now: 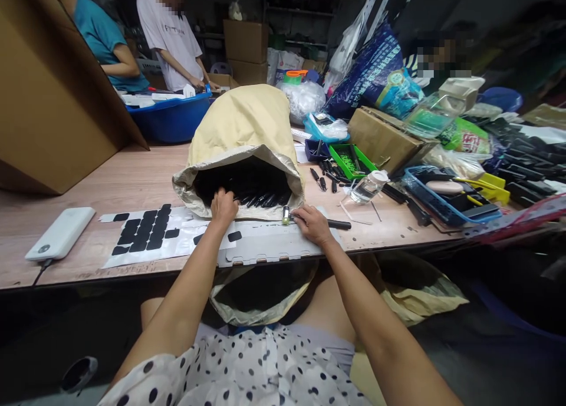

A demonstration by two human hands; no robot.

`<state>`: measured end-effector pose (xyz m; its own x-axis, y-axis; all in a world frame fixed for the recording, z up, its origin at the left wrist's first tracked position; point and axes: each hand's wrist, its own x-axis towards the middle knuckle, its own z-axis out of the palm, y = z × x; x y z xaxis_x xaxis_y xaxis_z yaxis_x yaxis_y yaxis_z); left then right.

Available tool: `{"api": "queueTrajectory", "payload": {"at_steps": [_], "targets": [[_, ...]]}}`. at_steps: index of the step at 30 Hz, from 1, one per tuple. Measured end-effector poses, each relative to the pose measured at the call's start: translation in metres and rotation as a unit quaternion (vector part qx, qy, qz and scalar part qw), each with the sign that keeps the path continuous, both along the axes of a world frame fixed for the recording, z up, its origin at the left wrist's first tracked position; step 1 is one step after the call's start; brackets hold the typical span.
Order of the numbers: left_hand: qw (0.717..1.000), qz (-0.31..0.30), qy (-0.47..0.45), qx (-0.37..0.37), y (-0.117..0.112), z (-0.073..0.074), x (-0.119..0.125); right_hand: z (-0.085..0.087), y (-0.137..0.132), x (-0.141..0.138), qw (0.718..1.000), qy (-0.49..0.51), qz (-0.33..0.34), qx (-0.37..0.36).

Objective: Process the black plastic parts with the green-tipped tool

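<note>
An open sack point(247, 117) lies mid-counter point(145, 167), rods point(269, 200) in its near-facing mouth. Flat cardboard point(265, 247) lies before it; left, a sheet of pads point(177, 248), then a power bank point(62, 234). Far left stands a basin point(170, 122). Right of the sack sit a tray point(361, 175), a nearer bottle point(368, 188) and, farther right, a basket point(424, 203).
</note>
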<state>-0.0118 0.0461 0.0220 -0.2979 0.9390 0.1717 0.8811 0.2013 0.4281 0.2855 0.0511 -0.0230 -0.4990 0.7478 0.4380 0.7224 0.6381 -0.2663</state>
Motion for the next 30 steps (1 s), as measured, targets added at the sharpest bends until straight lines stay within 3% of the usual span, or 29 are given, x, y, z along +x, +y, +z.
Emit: {"api": "queueTrajectory", "payload": {"at_steps": [6, 11, 15, 21, 30], "targets": [[0.999, 0.022, -0.028, 0.037, -0.049, 0.015, -0.006, 0.001, -0.001, 0.001, 1.0, 0.003, 0.0, -0.003], [0.978, -0.158, -0.137, 0.002, -0.078, -0.001, 0.016, 0.0, 0.0, 0.001, 1.0, 0.003, 0.001, 0.002], [0.968, -0.194, -0.157, -0.012, -0.077, -0.019, 0.024, 0.001, 0.002, 0.003, 1.0, 0.003, 0.01, -0.001], [0.964, -0.195, -0.182, 0.0, -0.072, -0.028, 0.019, 0.014, -0.006, 0.0, 0.999, 0.019, 0.034, 0.007], [0.955, -0.21, -0.209, 0.002, -0.072, -0.031, 0.017, 0.032, -0.055, -0.062, 0.992, 0.089, 0.086, 0.006]]}}
